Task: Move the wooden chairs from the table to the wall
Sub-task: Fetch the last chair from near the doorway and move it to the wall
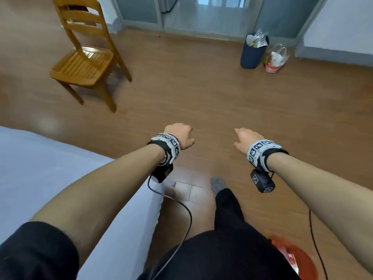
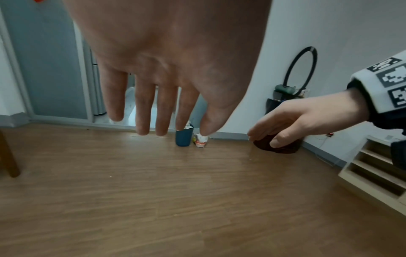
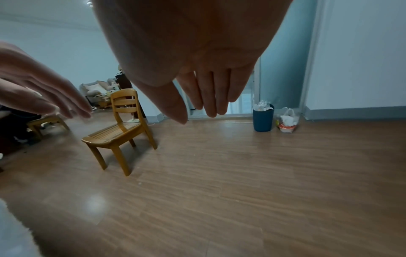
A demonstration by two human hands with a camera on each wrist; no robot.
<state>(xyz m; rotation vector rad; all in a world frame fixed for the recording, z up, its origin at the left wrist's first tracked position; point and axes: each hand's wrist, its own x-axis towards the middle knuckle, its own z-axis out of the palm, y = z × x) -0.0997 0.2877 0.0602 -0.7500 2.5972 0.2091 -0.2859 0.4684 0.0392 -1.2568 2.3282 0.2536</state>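
Near left: white surface (image 1: 40,178), its corner just beside the left forearm. Cannot tell what it is. Near right, by the hip: a red-orange object (image 1: 292,257), blurred.

Both arms out in front over the wood floor (image 1: 201,93), palms down, wrist trackers on. Left hand (image 1: 179,135) — fingers straight and slightly spread in the left wrist view, holding nothing, touching nothing. Right hand (image 1: 247,139) — fingers extended and close together in the right wrist view, thumb out to the side, also empty. Hands are apart from each other, both well short of any chair.

Wooden chair (image 1: 88,55): far left, upright on all four legs on the floor, slatted seat facing left and toward the camera, ladder back on the far side. Well apart from both hands, free-standing, nothing on the seat.

Further left in the right wrist view, part of a second wooden seat (image 3: 47,121), mostly hidden behind the left hand.

Far right: dark blue bin (image 1: 253,52) stuffed with plastic, a white plastic bag (image 1: 275,59) just beside it on its right. Both sit by the base of a glass door frame (image 1: 201,23). White wall (image 1: 343,27) to the right of that.
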